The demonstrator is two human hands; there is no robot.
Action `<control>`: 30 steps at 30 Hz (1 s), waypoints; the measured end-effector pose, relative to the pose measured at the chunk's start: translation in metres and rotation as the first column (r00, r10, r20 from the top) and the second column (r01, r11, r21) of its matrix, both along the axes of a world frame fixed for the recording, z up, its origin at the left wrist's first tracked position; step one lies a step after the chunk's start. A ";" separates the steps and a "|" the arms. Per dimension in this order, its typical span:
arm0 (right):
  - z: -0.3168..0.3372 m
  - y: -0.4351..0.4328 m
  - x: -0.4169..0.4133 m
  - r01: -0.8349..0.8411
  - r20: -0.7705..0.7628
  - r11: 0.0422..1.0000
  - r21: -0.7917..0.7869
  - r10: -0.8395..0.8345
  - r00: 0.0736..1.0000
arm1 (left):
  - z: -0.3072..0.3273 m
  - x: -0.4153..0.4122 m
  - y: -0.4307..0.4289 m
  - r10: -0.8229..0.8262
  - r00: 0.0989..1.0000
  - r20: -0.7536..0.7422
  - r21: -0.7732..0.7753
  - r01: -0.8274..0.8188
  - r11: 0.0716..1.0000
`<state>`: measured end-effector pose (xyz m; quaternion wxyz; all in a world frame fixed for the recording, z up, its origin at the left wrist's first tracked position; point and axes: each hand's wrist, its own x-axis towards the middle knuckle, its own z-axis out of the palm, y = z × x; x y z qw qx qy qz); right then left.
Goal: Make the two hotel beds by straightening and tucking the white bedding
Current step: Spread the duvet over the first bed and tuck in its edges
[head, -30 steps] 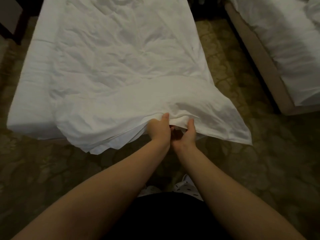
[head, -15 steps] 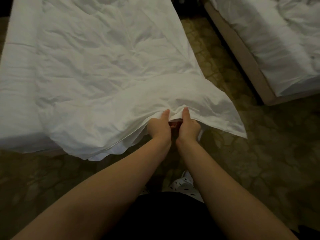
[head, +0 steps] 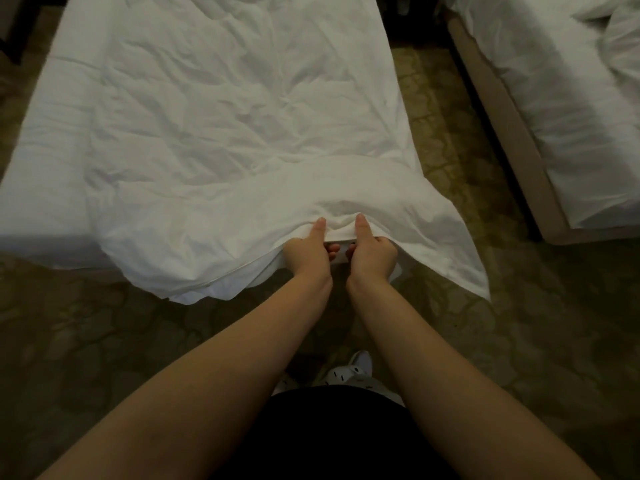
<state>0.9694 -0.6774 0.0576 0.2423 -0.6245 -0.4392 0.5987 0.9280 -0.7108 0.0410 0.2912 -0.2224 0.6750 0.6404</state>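
Hands sat just beside each other at the foot of the near bed (head: 45,161): your left hand (head: 306,252) and right hand (head: 372,254) each pinched the hem of the white duvet (head: 225,133), thumbs lying on top of the cloth and fingers curled beneath it. The duvet lay wrinkled over the mattress, its lower edge hanging past the foot, one corner drooping toward the patterned carpet (head: 519,323) on your right. The second bed (head: 571,98) stood across the aisle at upper right, its white bedding rumpled. Your speckled white shoes (head: 356,370) showed between your forearms.
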 end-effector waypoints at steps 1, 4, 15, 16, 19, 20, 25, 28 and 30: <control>0.001 0.001 0.002 -0.038 0.017 0.999 0.036 0.038 0.999 | 0.001 0.002 0.001 0.023 1.000 0.003 -0.006 -0.023 1.000; 0.005 0.005 0.009 -0.108 0.024 0.990 0.094 0.106 0.994 | 0.003 0.006 0.005 0.104 0.994 0.013 0.022 -0.105 0.994; 0.011 0.020 0.030 -0.254 0.026 0.961 0.111 0.253 0.967 | -0.016 0.009 -0.010 0.360 0.906 0.222 0.224 -0.407 0.886; 0.012 0.022 0.032 -0.248 0.016 0.963 0.106 0.248 0.969 | -0.017 0.008 -0.012 0.378 0.898 0.227 0.237 -0.427 0.872; 0.014 0.028 0.039 -0.245 0.009 0.964 0.104 0.246 0.969 | -0.022 0.008 -0.014 0.391 0.898 0.204 0.246 -0.434 0.867; 0.015 0.030 0.041 -0.249 0.013 0.963 0.104 0.249 0.968 | -0.025 0.008 -0.016 0.400 0.894 0.202 0.242 -0.442 0.864; 0.021 0.033 0.043 -0.223 0.016 0.970 0.094 0.222 0.975 | -0.031 -0.001 -0.036 0.454 0.833 0.317 0.334 -0.546 0.768; 0.025 0.031 0.040 -0.179 -0.017 0.979 0.095 0.182 0.983 | -0.026 -0.005 -0.044 0.444 0.821 0.359 0.375 -0.563 0.737; 0.025 0.029 0.038 -0.133 -0.051 0.988 0.075 0.137 0.989 | -0.026 -0.006 -0.048 0.439 0.823 0.360 0.376 -0.558 0.740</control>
